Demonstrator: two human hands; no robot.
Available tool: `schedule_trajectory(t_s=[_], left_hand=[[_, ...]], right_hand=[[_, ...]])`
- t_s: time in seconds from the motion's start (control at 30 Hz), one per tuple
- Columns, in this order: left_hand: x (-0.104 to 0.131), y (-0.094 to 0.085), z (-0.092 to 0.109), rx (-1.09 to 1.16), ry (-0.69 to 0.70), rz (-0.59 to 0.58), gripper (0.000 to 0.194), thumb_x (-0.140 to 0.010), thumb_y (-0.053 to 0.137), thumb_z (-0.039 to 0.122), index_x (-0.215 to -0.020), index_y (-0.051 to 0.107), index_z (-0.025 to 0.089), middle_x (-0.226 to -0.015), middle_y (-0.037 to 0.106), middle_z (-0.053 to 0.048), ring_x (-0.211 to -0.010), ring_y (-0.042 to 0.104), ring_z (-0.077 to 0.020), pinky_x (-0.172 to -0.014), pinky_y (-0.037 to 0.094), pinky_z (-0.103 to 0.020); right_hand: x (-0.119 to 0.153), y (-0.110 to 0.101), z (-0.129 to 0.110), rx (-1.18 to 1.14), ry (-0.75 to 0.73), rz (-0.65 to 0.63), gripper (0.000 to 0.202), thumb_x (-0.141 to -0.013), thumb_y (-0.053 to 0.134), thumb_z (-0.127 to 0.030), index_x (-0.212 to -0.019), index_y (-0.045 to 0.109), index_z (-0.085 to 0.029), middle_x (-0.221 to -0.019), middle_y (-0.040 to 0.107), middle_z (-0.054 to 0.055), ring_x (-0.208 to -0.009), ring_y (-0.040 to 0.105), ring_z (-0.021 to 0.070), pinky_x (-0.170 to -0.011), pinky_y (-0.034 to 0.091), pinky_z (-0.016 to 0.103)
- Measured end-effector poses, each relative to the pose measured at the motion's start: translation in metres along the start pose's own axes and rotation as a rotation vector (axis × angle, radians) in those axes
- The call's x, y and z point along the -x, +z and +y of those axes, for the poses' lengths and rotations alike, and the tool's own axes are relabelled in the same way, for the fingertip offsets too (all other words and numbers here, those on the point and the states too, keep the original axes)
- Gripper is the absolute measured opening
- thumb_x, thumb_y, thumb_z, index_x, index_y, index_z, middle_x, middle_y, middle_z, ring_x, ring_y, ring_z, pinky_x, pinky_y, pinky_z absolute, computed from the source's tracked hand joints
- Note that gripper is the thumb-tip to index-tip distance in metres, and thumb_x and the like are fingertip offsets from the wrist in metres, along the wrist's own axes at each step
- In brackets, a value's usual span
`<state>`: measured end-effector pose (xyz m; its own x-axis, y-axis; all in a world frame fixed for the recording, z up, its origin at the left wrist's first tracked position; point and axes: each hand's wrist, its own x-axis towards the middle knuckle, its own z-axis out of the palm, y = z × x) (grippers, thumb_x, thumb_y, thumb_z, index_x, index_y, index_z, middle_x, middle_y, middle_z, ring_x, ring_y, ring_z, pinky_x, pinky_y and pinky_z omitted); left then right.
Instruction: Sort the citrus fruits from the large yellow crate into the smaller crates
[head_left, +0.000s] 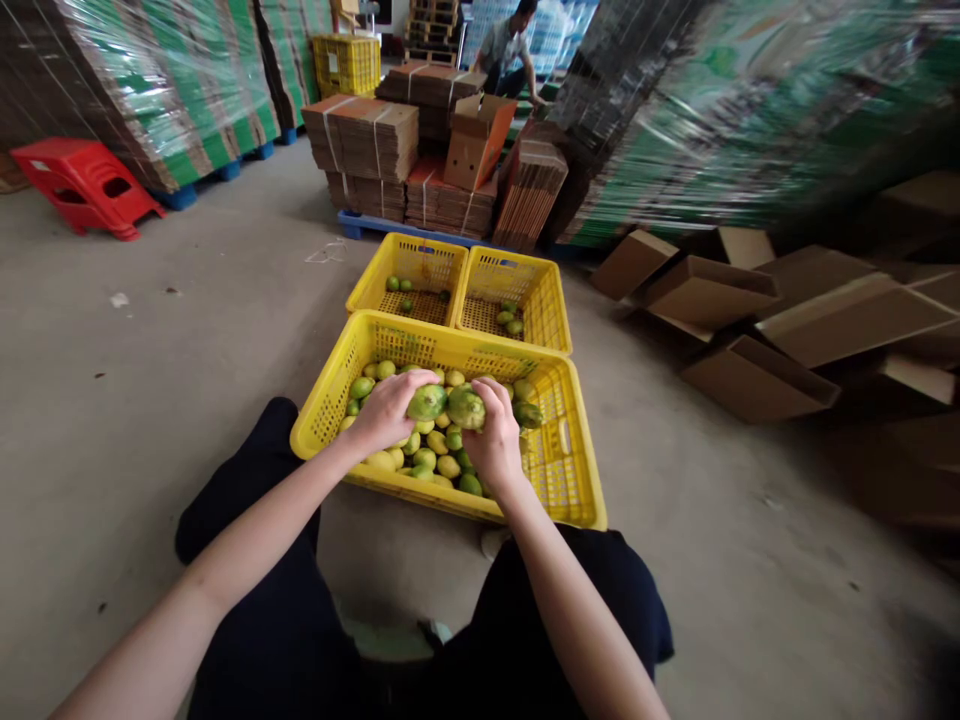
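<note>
My left hand (395, 408) is closed round a green lemon (427, 402). Close beside it, my right hand (495, 440) grips another lemon (466, 407), green with yellowish patches. Both are held above a large yellow plastic crate (583, 470), which has many yellow and green lemons (424, 459) in its left and middle part. A darker green lemon (529, 414) shows just right of my right hand; whether that hand touches it I cannot tell.
Behind stand two smaller yellow crates (360, 285) (559, 305) with a few green lemons each. Farther back, flattened cartons (364, 140) lie stacked on a blue pallet (360, 226). Cartons (712, 290) lie at right, a red stool (82, 180) at left. A person (510, 50) crouches behind.
</note>
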<state>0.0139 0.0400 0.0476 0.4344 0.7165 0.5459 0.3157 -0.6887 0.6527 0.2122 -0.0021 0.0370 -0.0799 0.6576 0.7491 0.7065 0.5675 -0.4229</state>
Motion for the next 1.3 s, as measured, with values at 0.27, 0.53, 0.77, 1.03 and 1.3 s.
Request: schedule_trajectory(t_s=[0.27, 0.53, 0.77, 1.03, 1.3], left_hand=[[-0.002, 0.001, 0.005, 0.132, -0.212, -0.035, 0.056, -0.07, 0.071, 0.01, -0.121, 0.05, 0.022, -0.118, 0.066, -0.008, -0.106, 0.066, -0.0247, -0.092, 0.052, -0.035], [-0.004, 0.006, 0.003, 0.71, -0.65, -0.052, 0.064, -0.058, 0.09, 0.026, -0.112, 0.054, 0.021, -0.102, 0.066, -0.005, -0.092, 0.064, -0.0219, -0.08, 0.052, -0.032], [-0.008, 0.012, 0.004, 1.159, -0.793, 0.031, 0.044, -0.071, 0.084, 0.039, -0.093, 0.052, 0.02, -0.087, 0.065, -0.002, -0.073, 0.064, -0.0173, -0.056, 0.05, -0.026], [-0.009, 0.011, -0.006, 1.433, -0.768, 0.084, 0.03, -0.083, 0.072, 0.032, -0.107, 0.064, 0.017, -0.098, 0.072, -0.009, -0.077, 0.066, -0.0187, -0.063, 0.052, -0.029], [-0.01, 0.011, -0.003, 1.508, -0.981, 0.051, 0.039, -0.101, 0.044, 0.04, -0.116, 0.065, 0.01, -0.095, 0.075, -0.015, -0.067, 0.068, -0.0201, -0.069, 0.056, -0.035]], right_hand=[[-0.002, 0.005, -0.01, -0.339, 0.433, -0.053, 0.066, -0.071, 0.069, -0.014, -0.131, 0.044, -0.026, -0.125, 0.062, 0.009, -0.112, 0.063, 0.0272, -0.1, 0.052, 0.047], [-0.018, -0.003, -0.022, -0.983, 1.053, -0.076, 0.061, -0.062, 0.086, -0.033, -0.115, 0.055, -0.029, -0.096, 0.065, -0.004, -0.083, 0.063, 0.0179, -0.068, 0.056, 0.027], [-0.018, 0.007, -0.018, -1.238, 1.274, 0.157, 0.028, -0.07, 0.081, -0.039, -0.082, 0.061, -0.023, -0.078, 0.068, -0.003, -0.079, 0.067, 0.0183, -0.072, 0.057, 0.028], [-0.019, 0.006, -0.01, -1.492, 1.323, 0.147, 0.011, -0.078, 0.068, -0.028, -0.087, 0.068, -0.023, -0.088, 0.077, 0.003, -0.098, 0.072, 0.0246, -0.084, 0.06, 0.035], [-0.022, 0.001, -0.015, -1.517, 1.454, 0.143, 0.017, -0.084, 0.07, -0.038, -0.091, 0.067, -0.022, -0.076, 0.076, 0.002, -0.071, 0.074, 0.0215, -0.063, 0.063, 0.032]])
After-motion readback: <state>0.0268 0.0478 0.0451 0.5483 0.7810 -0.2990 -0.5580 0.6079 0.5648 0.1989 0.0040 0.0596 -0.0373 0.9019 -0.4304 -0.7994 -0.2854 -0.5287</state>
